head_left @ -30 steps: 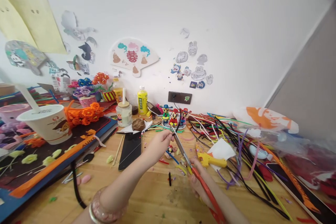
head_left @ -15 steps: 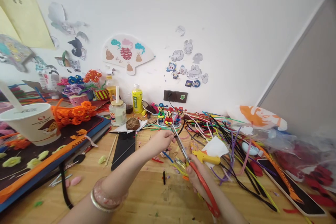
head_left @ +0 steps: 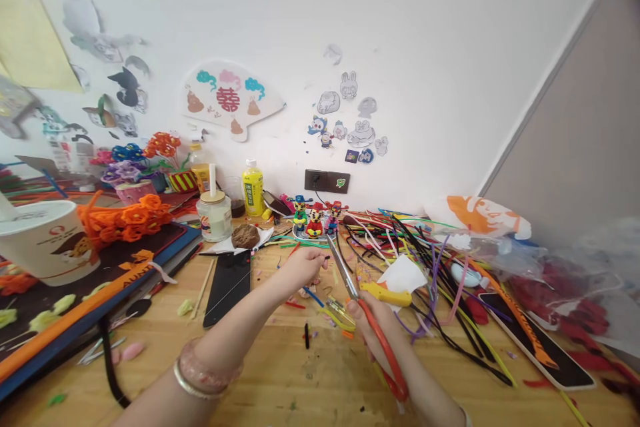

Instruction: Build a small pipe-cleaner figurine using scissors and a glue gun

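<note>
My left hand (head_left: 306, 267) is closed in a pinch, with a short dark stub of black pipe cleaner (head_left: 327, 258) showing at the fingertips. My right hand (head_left: 373, 320) grips a pair of scissors (head_left: 385, 347) by its red-orange handles. The steel blades point up and away, just right of my left fingertips, and look nearly closed. Beyond the blade tips stand three small figures (head_left: 315, 221) in green, red and pink-blue on a small base. Below my hands a short black piece (head_left: 307, 335) lies on the wooden table (head_left: 270, 373).
A yellow glue gun (head_left: 385, 295) lies beside my right hand, with loose pipe cleaners (head_left: 450, 307) strewn behind it. A black phone (head_left: 227, 288), a lidded jar (head_left: 215, 217) and a yellow-labelled bottle (head_left: 253, 188) are at left. A paper cup (head_left: 55, 243) stands far left.
The black strip that ran from my left fingers past the blades now shows only as a short stub. My left hand and the scissors have moved slightly apart. The view has swung a little right.
</note>
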Available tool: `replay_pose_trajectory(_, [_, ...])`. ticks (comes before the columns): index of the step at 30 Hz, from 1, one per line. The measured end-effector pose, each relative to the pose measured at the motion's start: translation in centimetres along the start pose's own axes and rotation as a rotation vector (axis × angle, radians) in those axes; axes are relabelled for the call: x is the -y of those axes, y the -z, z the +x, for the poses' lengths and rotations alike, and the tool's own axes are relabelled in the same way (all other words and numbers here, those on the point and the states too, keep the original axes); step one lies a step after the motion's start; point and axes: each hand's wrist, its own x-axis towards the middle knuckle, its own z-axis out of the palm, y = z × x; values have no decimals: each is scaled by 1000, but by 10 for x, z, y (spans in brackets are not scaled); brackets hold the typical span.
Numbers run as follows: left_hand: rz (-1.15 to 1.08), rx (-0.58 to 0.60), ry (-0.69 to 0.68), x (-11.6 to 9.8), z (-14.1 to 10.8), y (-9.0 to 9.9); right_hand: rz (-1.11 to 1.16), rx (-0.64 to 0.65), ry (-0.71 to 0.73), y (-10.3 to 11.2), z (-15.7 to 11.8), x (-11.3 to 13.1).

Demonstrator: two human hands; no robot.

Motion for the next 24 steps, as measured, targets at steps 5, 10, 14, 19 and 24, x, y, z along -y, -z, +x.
replay_pose_trajectory(5, [9,-102,30,28,-3,17,-206,65,41,-1,1,-3])
replay_pose_trajectory(10, [83,-103,72,57,-10,34,-493,200,101,-10,-19,-2])
replay_pose_trajectory(14, [177,-89,51,66,-10,40,-728,373,86,-19,-36,1])
replay_pose_trajectory(19, [334,-140,-9,68,-12,48,-816,366,131,-32,-38,4])
replay_pose_trajectory(24, [383,-202,-71,65,-17,48,-867,500,115,-24,-37,21])
